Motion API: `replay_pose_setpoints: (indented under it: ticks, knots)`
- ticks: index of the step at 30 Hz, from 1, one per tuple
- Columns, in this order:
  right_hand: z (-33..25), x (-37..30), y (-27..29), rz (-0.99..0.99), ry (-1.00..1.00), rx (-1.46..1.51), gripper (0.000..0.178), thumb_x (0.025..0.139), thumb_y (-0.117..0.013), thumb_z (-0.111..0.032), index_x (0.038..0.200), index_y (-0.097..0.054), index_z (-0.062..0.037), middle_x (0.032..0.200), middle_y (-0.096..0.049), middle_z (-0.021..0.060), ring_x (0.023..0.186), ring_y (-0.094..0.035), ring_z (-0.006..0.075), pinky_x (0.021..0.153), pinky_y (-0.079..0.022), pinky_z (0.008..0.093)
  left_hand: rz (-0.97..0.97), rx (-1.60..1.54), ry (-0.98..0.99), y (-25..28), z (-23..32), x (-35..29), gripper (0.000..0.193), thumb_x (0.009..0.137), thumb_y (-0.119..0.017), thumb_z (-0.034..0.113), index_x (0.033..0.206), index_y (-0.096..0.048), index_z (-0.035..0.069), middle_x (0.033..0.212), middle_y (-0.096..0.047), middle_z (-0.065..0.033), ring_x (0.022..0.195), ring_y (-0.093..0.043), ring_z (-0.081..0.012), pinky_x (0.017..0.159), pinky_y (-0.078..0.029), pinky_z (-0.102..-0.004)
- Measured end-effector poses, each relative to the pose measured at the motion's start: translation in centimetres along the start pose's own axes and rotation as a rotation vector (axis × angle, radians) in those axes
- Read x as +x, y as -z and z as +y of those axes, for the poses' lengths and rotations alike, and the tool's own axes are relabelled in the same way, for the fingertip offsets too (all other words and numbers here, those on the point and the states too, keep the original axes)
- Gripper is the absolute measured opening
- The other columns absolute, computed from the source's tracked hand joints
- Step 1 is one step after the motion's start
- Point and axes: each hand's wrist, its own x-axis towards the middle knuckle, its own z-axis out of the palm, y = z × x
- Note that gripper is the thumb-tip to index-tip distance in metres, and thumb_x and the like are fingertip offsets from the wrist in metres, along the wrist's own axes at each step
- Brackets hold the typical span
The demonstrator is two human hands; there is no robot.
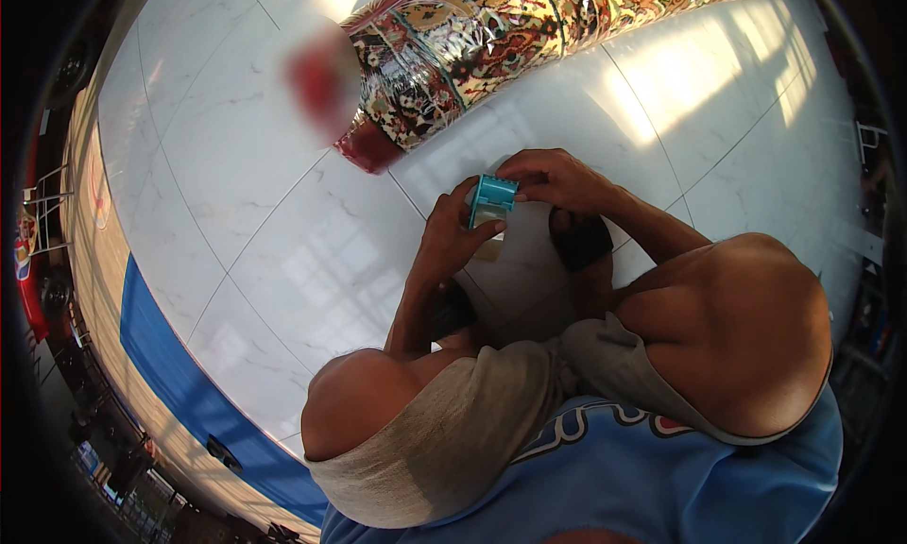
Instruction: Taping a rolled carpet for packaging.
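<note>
Knees (378,402) and a blue shirt (605,478) fill the lower frame, closest to the lens; the person appears to squat over a white marble floor (246,213), grey shorts (453,431) drawn over both thighs.

Landmark: small teal tape dispenser (492,199), held off the floor in front of the knees.

Left hand (452,237): just left of and below the dispenser, thumb and fingers closed on its body, seemingly to steady it.

Right hand (559,180): just right of and above the dispenser, fingertips pinching its top edge, probably working the tape end.

Up and left of the dispenser: rolled patterned carpet (529,34) in clear wrap, lying diagonally.

Unclear: a red blur (321,76) left of the carpet end; the pale rounded object (520,261) beneath the dispenser is mostly covered by the hands; carpet's far end cut off.
</note>
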Motion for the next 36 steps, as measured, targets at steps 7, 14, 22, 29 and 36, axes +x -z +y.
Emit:
replay_pose_setpoints:
  ticks: [7, 14, 22, 29, 36]
  knots:
    - [-1.1, 0.5, -1.3, 0.078, -0.029, -0.020, 0.037, 0.091, -0.077, -0.001, 0.128, -0.070, 0.0013, 0.125, -0.074, 0.0127, 0.110, -0.074, 0.0244, 0.097, -0.059, 0.0374, 0.196, 0.024, -0.168, -0.4, -2.5, 1.2, 0.061, 0.083, -0.091, 0.030, 0.131, -0.061, 0.006, 0.116, -0.064, -0.0207, 0.103, -0.067, -0.0313, 0.090, -0.057, -0.0462]
    - [-1.8, 0.4, -2.6, 0.279, -0.080, 0.002, 0.024, 0.095, -0.076, -0.009, 0.117, -0.074, 0.0016, 0.105, -0.078, 0.0149, 0.096, -0.077, 0.0222, 0.086, -0.060, 0.0348, 0.172, -0.323, -0.035, -1.7, -1.9, 0.8, 0.055, 0.082, -0.093, 0.021, 0.115, -0.054, 0.000, 0.122, -0.072, -0.0183, 0.110, -0.072, -0.0332, 0.093, -0.058, -0.0442]
    - [-1.5, -0.2, -3.8, 0.263, -0.220, 0.215, 0.027, 0.099, -0.075, -0.015, 0.119, -0.073, 0.0028, 0.103, -0.080, 0.0134, 0.099, -0.076, 0.0171, 0.087, -0.060, 0.0335, 0.197, -0.262, -0.131, -3.3, -0.6, 0.9, 0.084, 0.066, -0.104, 0.027, 0.113, -0.039, 0.005, 0.124, -0.071, -0.0226, 0.105, -0.075, -0.0305, 0.088, -0.062, -0.0416]
    - [-2.5, -0.6, -3.5, 0.294, -0.235, 0.199, 0.028, 0.099, -0.076, -0.018, 0.117, -0.074, 0.0024, 0.104, -0.080, 0.0127, 0.101, -0.076, 0.0170, 0.090, -0.059, 0.0334, 0.172, -0.208, -0.116, -3.7, -0.4, 1.1, 0.083, 0.064, -0.104, 0.022, 0.112, -0.039, 0.005, 0.123, -0.069, -0.0213, 0.106, -0.071, -0.0254, 0.091, -0.061, -0.0409]
    - [-2.0, 0.4, -3.5, 0.315, -0.186, 0.164, 0.020, 0.098, -0.076, -0.016, 0.110, -0.074, -0.0013, 0.098, -0.078, 0.0093, 0.095, -0.075, 0.0191, 0.091, -0.058, 0.0336, 0.185, -0.252, -0.178, -3.5, -1.1, 1.7, 0.084, 0.065, -0.105, 0.029, 0.113, -0.039, 0.005, 0.115, -0.070, -0.0187, 0.097, -0.073, -0.0269, 0.084, -0.060, -0.0400]
